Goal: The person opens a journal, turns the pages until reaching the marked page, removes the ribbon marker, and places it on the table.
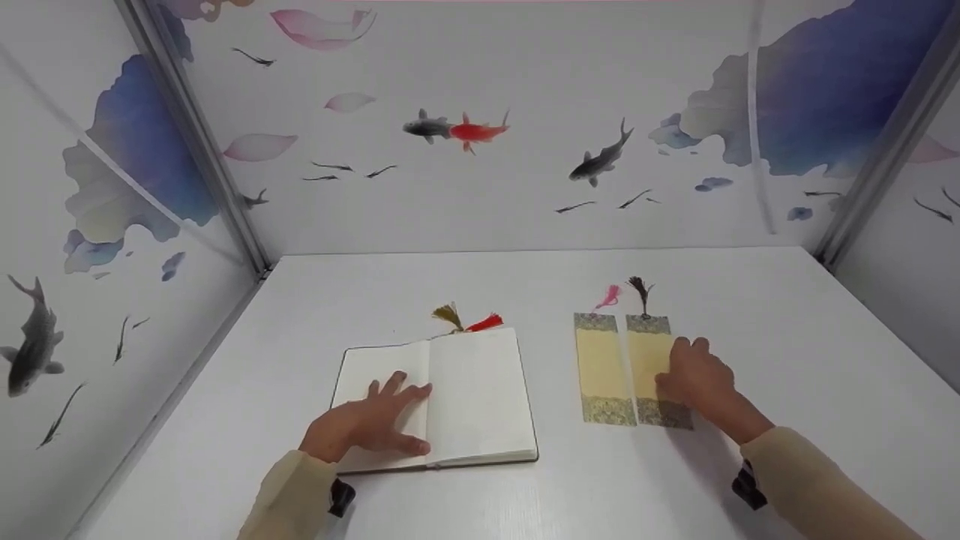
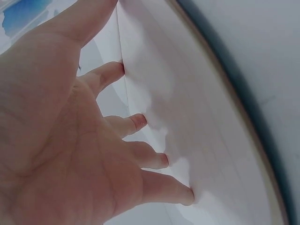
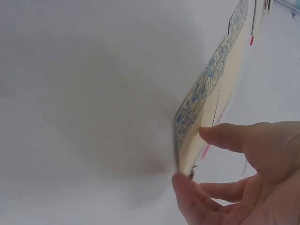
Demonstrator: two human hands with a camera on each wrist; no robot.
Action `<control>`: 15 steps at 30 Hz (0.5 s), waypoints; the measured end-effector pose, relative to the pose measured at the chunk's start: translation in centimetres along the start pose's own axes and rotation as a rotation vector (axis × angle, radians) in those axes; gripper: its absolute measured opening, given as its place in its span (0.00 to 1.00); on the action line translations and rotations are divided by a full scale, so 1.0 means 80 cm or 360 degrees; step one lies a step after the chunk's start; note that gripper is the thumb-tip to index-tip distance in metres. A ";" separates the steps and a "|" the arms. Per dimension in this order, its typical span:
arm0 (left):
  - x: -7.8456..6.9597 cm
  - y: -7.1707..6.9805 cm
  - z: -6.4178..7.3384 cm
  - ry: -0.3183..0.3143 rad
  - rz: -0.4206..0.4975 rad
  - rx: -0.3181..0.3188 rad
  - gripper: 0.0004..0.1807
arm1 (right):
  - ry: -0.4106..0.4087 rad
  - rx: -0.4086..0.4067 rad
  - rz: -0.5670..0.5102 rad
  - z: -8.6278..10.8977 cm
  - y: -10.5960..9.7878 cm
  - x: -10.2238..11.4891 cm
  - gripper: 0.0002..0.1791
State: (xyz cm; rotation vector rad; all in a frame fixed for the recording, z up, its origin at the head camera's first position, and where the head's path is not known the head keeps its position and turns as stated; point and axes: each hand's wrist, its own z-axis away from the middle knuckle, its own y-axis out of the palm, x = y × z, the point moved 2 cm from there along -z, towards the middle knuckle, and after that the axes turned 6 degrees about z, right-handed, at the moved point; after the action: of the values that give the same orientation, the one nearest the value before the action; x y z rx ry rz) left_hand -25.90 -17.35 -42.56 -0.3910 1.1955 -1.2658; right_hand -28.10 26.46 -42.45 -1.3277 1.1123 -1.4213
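Observation:
My left hand [image 1: 367,424] rests with spread fingers on the left page of an open notebook [image 1: 476,397]. Its pages look blank. In the left wrist view the fingertips [image 2: 140,121] touch the paper. To the right lie two yellow bookmarks with patterned ends, side by side. My right hand [image 1: 703,379] pinches the right bookmark [image 1: 651,360], which has a dark tassel [image 1: 639,289]. The thumb [image 3: 220,135] is on its face and the fingers are at its right edge. Beside it, the left bookmark [image 1: 604,364] carries a pink tassel [image 1: 611,295].
An olive tassel [image 1: 448,315] and a red tassel [image 1: 486,323] stick out past the notebook's top edge. Panels printed with fish and petals enclose the white table [image 1: 555,487] at the back [image 1: 480,202] and both sides.

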 end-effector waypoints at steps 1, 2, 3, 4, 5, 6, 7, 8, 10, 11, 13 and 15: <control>0.000 0.000 0.000 0.0003 -0.0002 -0.0003 0.52 | -0.0022 -0.0042 0.0008 0.003 -0.002 0.008 0.25; 0.000 0.000 -0.001 0.0004 0.0000 -0.0003 0.52 | -0.0058 -0.0085 0.0008 0.006 -0.004 0.017 0.27; 0.000 0.000 -0.001 0.0009 -0.0001 -0.0004 0.53 | -0.0113 -0.0131 -0.0004 0.010 -0.006 0.028 0.27; -0.001 -0.001 -0.001 0.0009 -0.0002 -0.0006 0.53 | -0.0179 -0.0172 -0.0009 0.013 -0.008 0.039 0.28; -0.001 -0.001 -0.001 0.0006 0.0003 -0.0009 0.53 | -0.0240 -0.0199 -0.0018 0.016 -0.011 0.051 0.29; -0.001 -0.001 -0.001 0.0004 -0.0005 -0.0012 0.53 | -0.0303 -0.0206 -0.0025 0.020 -0.013 0.064 0.30; -0.001 -0.001 -0.001 0.0000 -0.0012 -0.0011 0.53 | -0.0362 -0.0218 -0.0033 0.023 -0.015 0.075 0.30; -0.002 -0.001 -0.001 -0.0004 -0.0018 -0.0012 0.53 | -0.0416 -0.0234 -0.0030 0.027 -0.016 0.087 0.31; -0.002 0.000 0.000 -0.0014 -0.0032 -0.0017 0.53 | -0.0505 -0.0265 -0.0015 0.034 -0.017 0.108 0.30; -0.001 0.000 0.000 -0.0015 -0.0042 -0.0019 0.53 | -0.0535 -0.0277 -0.0012 0.037 -0.017 0.118 0.30; -0.001 0.001 0.000 -0.0017 -0.0057 -0.0025 0.53 | -0.0590 -0.0299 -0.0015 0.043 -0.016 0.135 0.29; 0.000 0.001 0.000 -0.0022 -0.0063 -0.0035 0.53 | -0.0630 -0.0310 -0.0021 0.048 -0.015 0.151 0.29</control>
State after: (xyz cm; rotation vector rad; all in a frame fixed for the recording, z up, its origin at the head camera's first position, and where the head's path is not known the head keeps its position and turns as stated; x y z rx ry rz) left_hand -25.83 -17.30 -42.59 -0.4408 1.1958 -1.2832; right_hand -24.92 14.79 -38.53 -1.6700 0.9910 -1.0158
